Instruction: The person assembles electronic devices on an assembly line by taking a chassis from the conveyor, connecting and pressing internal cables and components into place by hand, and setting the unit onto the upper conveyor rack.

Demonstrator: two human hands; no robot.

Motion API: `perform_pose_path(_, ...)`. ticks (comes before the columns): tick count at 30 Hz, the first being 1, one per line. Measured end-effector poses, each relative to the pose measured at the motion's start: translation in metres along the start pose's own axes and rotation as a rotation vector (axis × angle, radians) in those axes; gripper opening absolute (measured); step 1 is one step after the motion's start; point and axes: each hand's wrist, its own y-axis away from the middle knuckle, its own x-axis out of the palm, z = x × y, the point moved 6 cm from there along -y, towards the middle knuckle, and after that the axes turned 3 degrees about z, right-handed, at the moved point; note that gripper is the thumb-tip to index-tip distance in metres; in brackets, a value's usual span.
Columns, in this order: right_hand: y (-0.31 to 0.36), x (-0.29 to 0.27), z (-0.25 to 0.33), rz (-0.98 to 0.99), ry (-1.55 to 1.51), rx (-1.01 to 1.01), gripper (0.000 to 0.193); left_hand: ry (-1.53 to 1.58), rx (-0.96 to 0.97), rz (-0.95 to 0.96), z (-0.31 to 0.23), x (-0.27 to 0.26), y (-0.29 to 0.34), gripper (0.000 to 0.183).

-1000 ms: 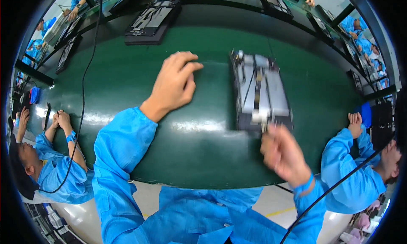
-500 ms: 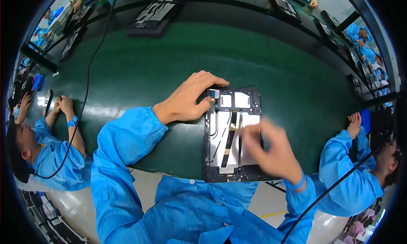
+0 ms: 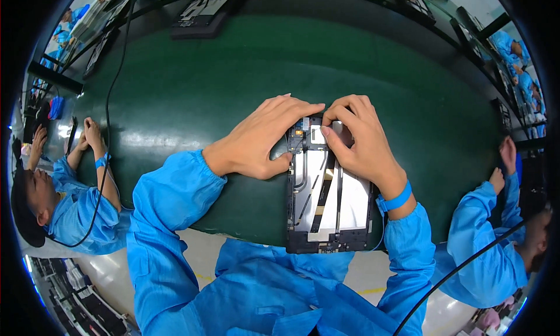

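An opened tablet [image 3: 352, 203] lies near the front edge of the green table, its inner side facing up. Its black frame surrounds a bright silver plate crossed by dark flat cables [image 3: 320, 204]. My left hand [image 3: 256, 138] grips the upper left corner, thumb on the left side and fingers along the top edge. Over the upper right part curls my right hand [image 3: 363, 138], thumb and fingertips close together at the top of the frame. Whatever is between those fingertips is too small or hidden to make out. The right hand covers the tablet's upper right corner.
A blue strap [image 3: 395, 200] with a thin cord circles my right wrist. Co-workers in blue sit at the left [image 3: 87, 204] and right [image 3: 475, 237]. Another opened device [image 3: 210, 9] rests at the far side. A black cable [image 3: 119, 73] hangs at the left.
My right hand has moved up and away from me, from beside the tablet's middle to its top edge, and its fingers have drawn together. My left hand keeps its hold.
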Motion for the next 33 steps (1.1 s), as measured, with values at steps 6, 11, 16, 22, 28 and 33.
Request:
perform_pose_path(6,0.0,0.007,0.005,-0.039,0.045,-0.043,0.009,0.012,0.063,0.035,-0.001,0.0,0.002,0.097)
perform_pose_path(11,0.003,0.008,0.005,-0.054,0.078,-0.074,0.01,-0.012,0.072,0.058,0.0,0.001,0.003,0.098)
perform_pose_path(16,0.0,0.005,0.011,-0.054,0.076,-0.06,0.013,-0.006,0.068,0.05,-0.004,-0.002,0.002,0.1)
perform_pose_path(22,0.0,0.006,0.013,-0.026,0.095,-0.099,0.014,-0.017,0.018,0.044,-0.005,0.001,0.0,0.107)
perform_pose_path(28,0.002,0.007,0.018,-0.057,0.144,-0.11,0.014,-0.052,0.035,0.047,-0.004,0.004,0.002,0.105)
perform_pose_path(33,0.013,0.004,0.019,-0.025,0.187,-0.16,0.015,-0.068,0.025,0.06,-0.004,0.005,0.002,0.098)
